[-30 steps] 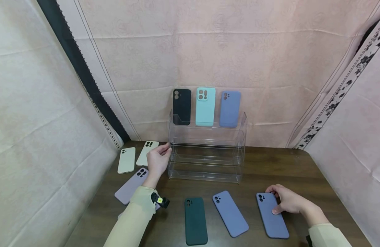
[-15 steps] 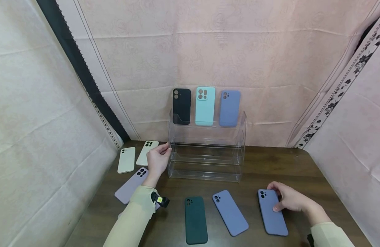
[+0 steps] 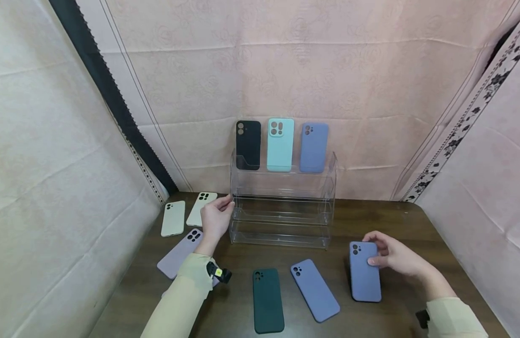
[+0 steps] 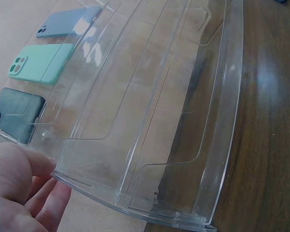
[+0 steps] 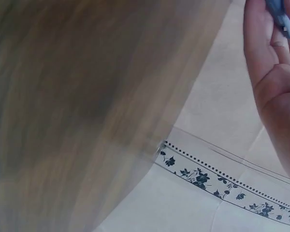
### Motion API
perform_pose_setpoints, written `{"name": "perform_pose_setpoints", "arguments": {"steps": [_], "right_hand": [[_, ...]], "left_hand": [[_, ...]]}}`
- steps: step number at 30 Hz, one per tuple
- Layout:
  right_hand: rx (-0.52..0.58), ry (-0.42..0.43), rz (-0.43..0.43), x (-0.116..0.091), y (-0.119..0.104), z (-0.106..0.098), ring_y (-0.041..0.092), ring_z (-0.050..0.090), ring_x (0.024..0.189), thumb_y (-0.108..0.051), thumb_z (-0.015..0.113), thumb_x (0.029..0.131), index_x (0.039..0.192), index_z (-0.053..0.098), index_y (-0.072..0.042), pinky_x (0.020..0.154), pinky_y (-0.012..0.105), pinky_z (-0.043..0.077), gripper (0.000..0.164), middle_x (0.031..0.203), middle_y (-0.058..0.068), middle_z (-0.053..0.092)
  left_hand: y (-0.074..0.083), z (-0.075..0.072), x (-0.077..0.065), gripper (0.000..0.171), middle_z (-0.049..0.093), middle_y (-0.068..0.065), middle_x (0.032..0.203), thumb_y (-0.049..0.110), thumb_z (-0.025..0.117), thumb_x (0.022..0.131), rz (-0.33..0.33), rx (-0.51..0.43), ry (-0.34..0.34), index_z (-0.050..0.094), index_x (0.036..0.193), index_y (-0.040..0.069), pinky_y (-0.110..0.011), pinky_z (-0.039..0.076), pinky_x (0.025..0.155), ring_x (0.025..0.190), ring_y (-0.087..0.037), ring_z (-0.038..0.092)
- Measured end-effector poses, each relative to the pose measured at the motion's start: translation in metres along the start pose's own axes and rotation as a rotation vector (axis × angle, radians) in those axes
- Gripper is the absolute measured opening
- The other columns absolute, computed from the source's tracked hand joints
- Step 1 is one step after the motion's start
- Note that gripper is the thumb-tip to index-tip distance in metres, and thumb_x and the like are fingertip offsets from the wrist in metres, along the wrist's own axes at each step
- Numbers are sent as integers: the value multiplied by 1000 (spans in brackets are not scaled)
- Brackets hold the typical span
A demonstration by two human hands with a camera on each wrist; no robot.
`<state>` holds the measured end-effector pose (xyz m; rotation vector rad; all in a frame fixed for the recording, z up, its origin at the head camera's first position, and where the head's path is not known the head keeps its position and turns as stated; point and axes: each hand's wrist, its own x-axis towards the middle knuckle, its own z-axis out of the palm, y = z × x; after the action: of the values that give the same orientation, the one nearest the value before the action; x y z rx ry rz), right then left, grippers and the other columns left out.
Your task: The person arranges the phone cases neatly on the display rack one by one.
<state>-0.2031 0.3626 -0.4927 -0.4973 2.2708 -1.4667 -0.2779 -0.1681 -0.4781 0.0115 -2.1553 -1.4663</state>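
My right hand (image 3: 397, 256) holds a blue phone case (image 3: 364, 277) by its right edge, thumb on its back face, over the right of the table. In the right wrist view only a sliver of that case (image 5: 283, 21) shows between the fingers. My left hand (image 3: 216, 218) grips the left side edge of a clear tiered display rack (image 3: 281, 241), thumb and fingers on either side of it in the left wrist view. On the rack's top tier stand a black phone case (image 3: 248, 143), a turquoise one (image 3: 281, 148) and a blue one (image 3: 314, 148). The lower tiers are bare.
A dark green case (image 3: 268, 300) and another blue case (image 3: 315, 291) lie on the brown table (image 3: 382, 220) in front of the rack. Left of it lie two whitish cases (image 3: 173, 219) and a lilac case (image 3: 179, 253), partly behind my left arm. Pale cloth surrounds the table.
My right hand has lifted the blue phone case from the table and brought it farther back, turning it more upright. The left hand stays at the rack's side.
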Motion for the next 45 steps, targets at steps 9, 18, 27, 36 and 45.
{"name": "perform_pose_setpoints", "arguments": {"steps": [9, 18, 27, 36, 45], "right_hand": [[44, 86, -85, 18, -17, 9, 23, 74, 101, -6, 73, 102, 139, 44, 2, 87, 38, 66, 47, 116, 21, 72], [53, 180, -135, 35, -38, 25, 19, 72, 96, -6, 75, 100, 136, 46, 3, 84, 37, 66, 47, 111, 20, 71], [147, 271, -250, 60, -68, 44, 15, 72, 95, -2, 74, 101, 135, 52, -1, 82, 34, 66, 40, 110, 9, 75], [163, 374, -382, 102, -127, 63, 15, 71, 96, 1, 72, 101, 134, 57, -4, 83, 27, 64, 37, 107, 1, 76], [332, 500, -489, 153, -172, 84, 18, 71, 95, 3, 71, 101, 137, 60, -4, 88, 29, 65, 38, 103, 4, 73]], "left_hand": [[-1, -1, 0, 22, 79, -17, 113, 1, 80, 95, 8, -7, -1, 80, 117, -2, -29, 65, 83, 98, -30, 80], [-1, 0, -1, 23, 79, -16, 114, 1, 80, 95, -8, 4, -5, 80, 117, -1, -29, 65, 84, 98, -30, 80], [1, -1, -1, 23, 79, -17, 114, 0, 80, 95, -2, -10, -4, 80, 117, -2, -28, 65, 84, 99, -31, 80], [5, -1, 6, 23, 79, -17, 115, 0, 80, 95, 9, -7, -11, 80, 118, -1, -28, 64, 85, 101, -30, 79], [1, 0, 3, 23, 79, -16, 115, 0, 80, 94, -9, -14, -8, 80, 117, -1, -26, 64, 84, 101, -29, 79]]}}
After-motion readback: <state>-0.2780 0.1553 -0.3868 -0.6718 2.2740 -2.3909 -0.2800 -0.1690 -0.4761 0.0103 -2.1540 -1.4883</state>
